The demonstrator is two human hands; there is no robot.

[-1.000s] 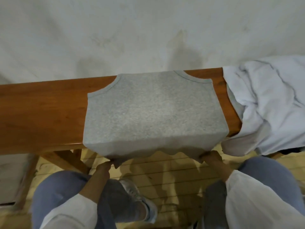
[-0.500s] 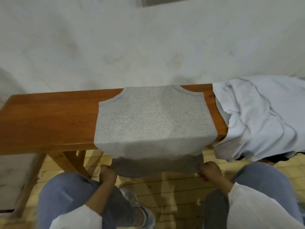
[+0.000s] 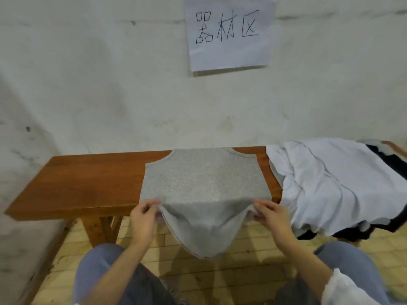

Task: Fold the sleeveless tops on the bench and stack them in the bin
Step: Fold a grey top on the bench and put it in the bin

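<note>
1. grey top [image 3: 204, 179] lay flat across the worktop [image 3: 88, 179] at mid frame, armholes at the far edge, hem end drooping off the near edge.
2. left hand [image 3: 143, 219] & right hand [image 3: 273, 216] each had a pinch grip on a hem corner, lower centre; cloth sagged btwn them.
3. fold needed, imo: corners drawn apart till the sag went taut, both lifted level, hem laid onto the armhole edge, corners matched.
4. white pile [image 3: 330, 183] sat just beside it at right, so best kept clear; bin wasn't in view.

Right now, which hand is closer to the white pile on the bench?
Right. The right hand pinches the grey top just beside the white pile; the left hand pinches its far corner.
</note>
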